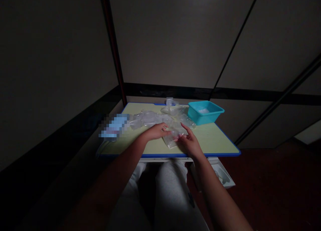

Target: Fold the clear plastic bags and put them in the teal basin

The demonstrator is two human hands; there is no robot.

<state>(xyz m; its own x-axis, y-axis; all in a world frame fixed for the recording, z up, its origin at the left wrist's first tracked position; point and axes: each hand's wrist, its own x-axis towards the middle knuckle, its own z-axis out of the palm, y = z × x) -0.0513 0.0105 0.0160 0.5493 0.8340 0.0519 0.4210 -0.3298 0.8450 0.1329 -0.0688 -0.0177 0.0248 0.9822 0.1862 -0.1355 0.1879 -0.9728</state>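
Between my two hands, over the front half of a pale yellow table, is a small clear plastic bag [170,143]. My left hand [156,131] pinches its left upper side with closed fingers. On the other side, my right hand [189,143] grips the bag between thumb and fingers, with the index finger raised. Some fingertips are hard to make out through the shiny film. More clear plastic bags [147,119] lie in a loose spread behind my hands, some overlapping.
A turquoise plastic basket [207,119] with something whitish inside stands at the back right of the blue-edged table [215,144]. At the left edge is a blurred-out light blue object [115,125]. Below right sits a white tray [223,175]. Wall panels [170,40] rise behind.
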